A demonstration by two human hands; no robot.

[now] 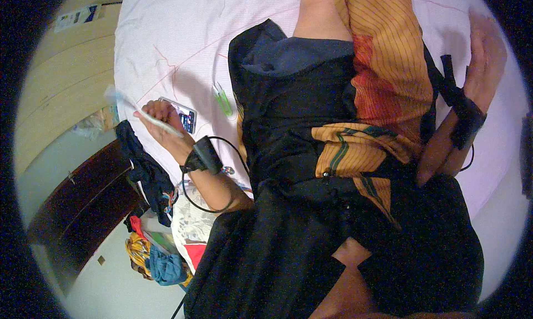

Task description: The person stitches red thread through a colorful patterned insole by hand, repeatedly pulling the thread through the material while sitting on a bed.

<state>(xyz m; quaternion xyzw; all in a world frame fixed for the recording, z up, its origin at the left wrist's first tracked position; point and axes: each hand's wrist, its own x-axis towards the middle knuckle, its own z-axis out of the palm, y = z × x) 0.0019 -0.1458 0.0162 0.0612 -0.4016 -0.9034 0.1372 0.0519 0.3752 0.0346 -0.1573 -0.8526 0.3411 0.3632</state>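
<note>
My left hand (164, 117), at the left, grips a thin pale strip (156, 121) that is blurred and partly see-through at its far end. Just beyond the fingers lies a phone (187, 117) with a lit screen, on the pale bedsheet (200, 11). Green-handled thread snips (222, 100) rest between the phone and my lap. Far to the right, my right hand (485, 65) is stretched out and blurred over the sheet, with nothing seen in it. A black garment (291, 102) with a dark blue panel (300, 54) covers my lap.
Orange striped cloth (387, 23) with a red part covers my leg. Black wrist straps (462, 111) with cables sit on both forearms. Red threads (173, 65) lie on the sheet. Dark cloth (145, 165) hangs at the bed's left edge, above piled clothes (162, 260) on the floor.
</note>
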